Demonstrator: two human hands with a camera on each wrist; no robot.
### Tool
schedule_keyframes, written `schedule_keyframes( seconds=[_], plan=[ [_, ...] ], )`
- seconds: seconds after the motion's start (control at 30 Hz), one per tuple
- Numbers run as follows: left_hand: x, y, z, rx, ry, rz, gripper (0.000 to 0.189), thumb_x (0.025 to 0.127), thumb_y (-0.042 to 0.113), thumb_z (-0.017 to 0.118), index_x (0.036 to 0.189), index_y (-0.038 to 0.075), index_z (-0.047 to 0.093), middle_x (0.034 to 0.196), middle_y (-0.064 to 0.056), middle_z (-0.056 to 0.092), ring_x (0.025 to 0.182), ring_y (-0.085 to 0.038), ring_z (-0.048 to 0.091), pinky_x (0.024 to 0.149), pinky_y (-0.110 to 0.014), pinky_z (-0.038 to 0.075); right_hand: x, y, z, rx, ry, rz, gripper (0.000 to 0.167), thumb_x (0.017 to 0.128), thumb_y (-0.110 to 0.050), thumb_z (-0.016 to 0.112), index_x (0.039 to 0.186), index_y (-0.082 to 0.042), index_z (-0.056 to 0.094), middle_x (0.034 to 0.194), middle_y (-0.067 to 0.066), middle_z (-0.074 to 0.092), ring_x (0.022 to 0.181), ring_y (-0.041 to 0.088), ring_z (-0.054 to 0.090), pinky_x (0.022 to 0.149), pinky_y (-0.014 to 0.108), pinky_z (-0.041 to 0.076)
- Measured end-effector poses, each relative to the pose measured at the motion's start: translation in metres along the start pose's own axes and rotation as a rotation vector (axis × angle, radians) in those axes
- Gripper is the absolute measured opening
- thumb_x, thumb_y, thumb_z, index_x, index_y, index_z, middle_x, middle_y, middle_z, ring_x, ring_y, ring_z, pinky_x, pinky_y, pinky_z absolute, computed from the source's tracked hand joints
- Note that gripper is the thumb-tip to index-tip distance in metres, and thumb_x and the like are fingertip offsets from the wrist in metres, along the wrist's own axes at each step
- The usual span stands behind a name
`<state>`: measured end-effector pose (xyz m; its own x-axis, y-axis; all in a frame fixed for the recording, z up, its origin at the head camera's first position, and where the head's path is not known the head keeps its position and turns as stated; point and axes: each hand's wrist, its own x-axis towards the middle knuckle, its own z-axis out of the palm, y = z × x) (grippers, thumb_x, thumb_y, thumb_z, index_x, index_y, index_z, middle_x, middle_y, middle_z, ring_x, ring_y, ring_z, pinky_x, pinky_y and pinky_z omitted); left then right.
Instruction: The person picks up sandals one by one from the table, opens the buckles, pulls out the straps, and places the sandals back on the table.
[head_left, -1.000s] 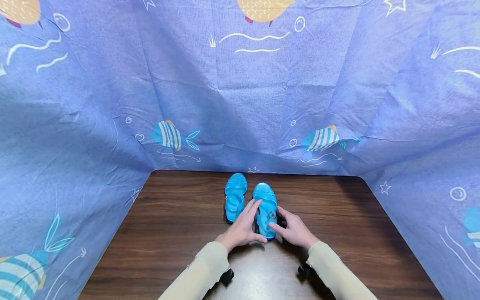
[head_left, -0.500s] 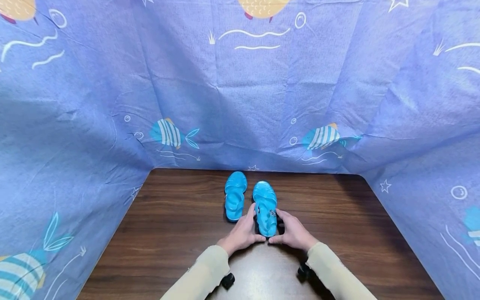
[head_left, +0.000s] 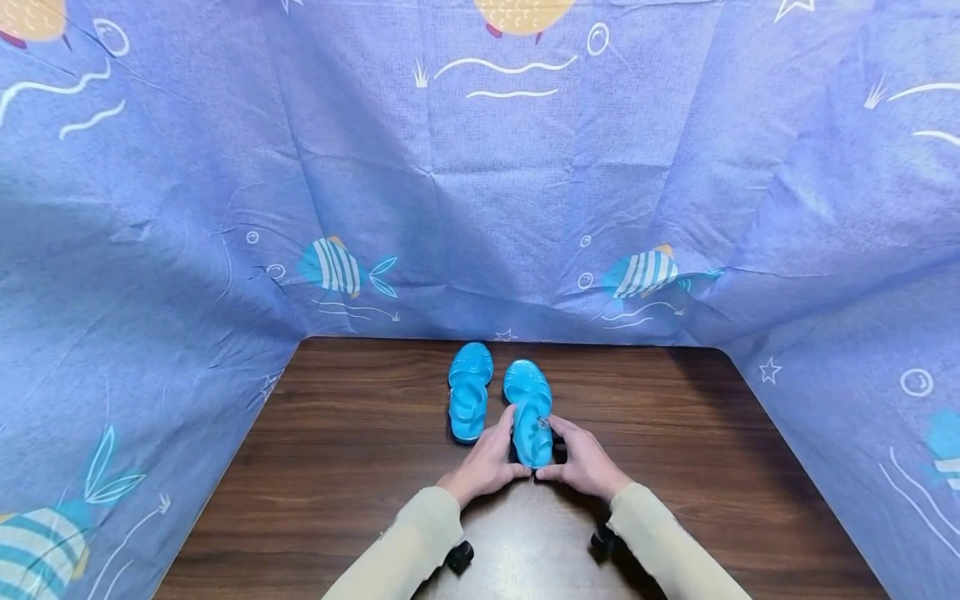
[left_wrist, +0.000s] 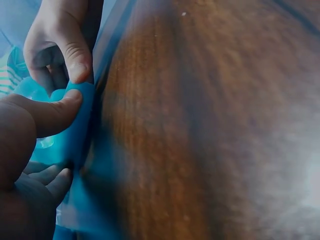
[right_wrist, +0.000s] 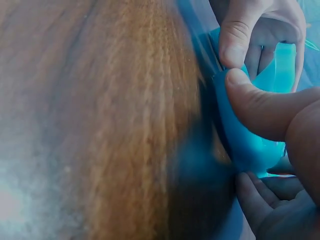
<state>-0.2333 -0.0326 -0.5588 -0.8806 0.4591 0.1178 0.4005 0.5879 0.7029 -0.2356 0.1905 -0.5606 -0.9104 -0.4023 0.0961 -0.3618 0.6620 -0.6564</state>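
A pair of glossy blue sandals lies toward the back of the table, toes pointing away. My left hand [head_left: 487,462] and right hand [head_left: 588,458] hold the right-hand sandal [head_left: 527,382] from either side. Both thumbs press side by side against the back of its heel [right_wrist: 242,142], while the other fingers reach along its sides. A small silver buckle [head_left: 543,423] shows on its strap near my right fingertips. In the left wrist view the heel's smooth blue back [left_wrist: 80,132] is close over the wood. The other sandal [head_left: 468,400] stands to the left, set slightly farther back.
Dark wood grain covers the table [head_left: 337,433]. Blue cloth [head_left: 480,208] printed with fish and stars hangs behind it and along both sides. Black wrist devices [head_left: 460,556] sit under the pale sleeves [head_left: 423,529].
My left fingers have come off the sandal's upper to its side. Both thumbs have moved to the back of the heel. The sandal's heel has shifted slightly away from me.
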Motion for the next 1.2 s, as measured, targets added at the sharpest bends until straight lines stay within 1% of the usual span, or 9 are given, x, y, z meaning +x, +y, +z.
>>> schedule_keyframes(
  seconds=[0.13,0.23,0.33,0.47,0.6,0.77,1.03,1.2],
  plan=[
    [0.003,0.0,-0.001,-0.008,0.006,-0.007,0.103,0.087,0.015,0.088,0.163,0.001,0.02,0.159,-0.02,0.047,0.145,-0.032,0.049,0.118,-0.048,0.042,0.005,-0.002,0.001,0.01,-0.005,0.014,0.097,0.081,-0.026,0.094,0.158,0.0,0.042,0.159,0.017,0.049,0.142,0.034,0.052,0.113,0.052,0.046],
    [0.006,-0.001,-0.002,-0.019,0.009,-0.017,0.102,0.089,0.012,0.085,0.164,0.002,0.018,0.159,-0.02,0.047,0.146,-0.031,0.048,0.119,-0.048,0.041,0.009,-0.003,0.001,0.018,0.002,0.01,0.095,0.083,-0.024,0.092,0.158,0.002,0.041,0.159,0.021,0.047,0.141,0.036,0.052,0.113,0.053,0.047],
    [0.009,-0.002,-0.002,-0.023,0.002,-0.03,0.101,0.09,0.011,0.083,0.165,0.0,0.016,0.16,-0.022,0.044,0.148,-0.034,0.045,0.12,-0.051,0.039,0.013,-0.004,0.002,0.024,0.017,0.003,0.093,0.083,-0.02,0.092,0.157,0.005,0.042,0.158,0.024,0.048,0.141,0.038,0.053,0.112,0.053,0.047],
    [0.014,-0.003,-0.003,-0.017,-0.001,-0.035,0.098,0.091,0.008,0.079,0.164,-0.002,0.014,0.162,-0.026,0.04,0.148,-0.038,0.043,0.12,-0.054,0.038,0.019,-0.002,0.004,0.055,0.025,-0.002,0.09,0.083,-0.014,0.091,0.156,0.005,0.042,0.157,0.024,0.049,0.137,0.037,0.056,0.108,0.05,0.051],
    [0.019,-0.003,-0.004,-0.033,-0.008,-0.055,0.096,0.093,0.005,0.076,0.165,-0.001,0.013,0.165,-0.024,0.036,0.151,-0.037,0.04,0.122,-0.053,0.036,0.023,-0.002,0.005,0.077,0.034,0.008,0.09,0.083,-0.011,0.091,0.155,0.007,0.042,0.157,0.026,0.048,0.133,0.039,0.06,0.104,0.048,0.054],
    [0.023,-0.001,-0.005,-0.032,-0.015,-0.088,0.096,0.094,0.004,0.073,0.167,0.003,0.01,0.168,-0.02,0.032,0.154,-0.033,0.036,0.123,-0.05,0.034,0.029,-0.001,0.006,0.07,0.041,0.028,0.09,0.083,-0.011,0.091,0.154,0.011,0.041,0.156,0.028,0.048,0.132,0.04,0.061,0.105,0.049,0.053],
    [0.026,-0.005,-0.004,-0.053,0.0,-0.089,0.097,0.094,0.003,0.073,0.167,0.003,0.009,0.168,-0.02,0.032,0.155,-0.034,0.034,0.124,-0.051,0.032,0.034,-0.001,0.008,0.067,0.041,0.048,0.088,0.086,-0.011,0.088,0.156,0.01,0.039,0.158,0.027,0.046,0.136,0.04,0.057,0.109,0.05,0.05],
    [0.029,-0.008,-0.003,-0.041,0.009,-0.098,0.098,0.094,0.004,0.074,0.167,0.004,0.01,0.168,-0.02,0.032,0.155,-0.033,0.034,0.125,-0.05,0.032,0.035,-0.001,0.008,0.084,0.03,0.071,0.089,0.087,-0.009,0.087,0.158,0.008,0.036,0.161,0.026,0.043,0.135,0.039,0.058,0.109,0.049,0.051]
  ],
)
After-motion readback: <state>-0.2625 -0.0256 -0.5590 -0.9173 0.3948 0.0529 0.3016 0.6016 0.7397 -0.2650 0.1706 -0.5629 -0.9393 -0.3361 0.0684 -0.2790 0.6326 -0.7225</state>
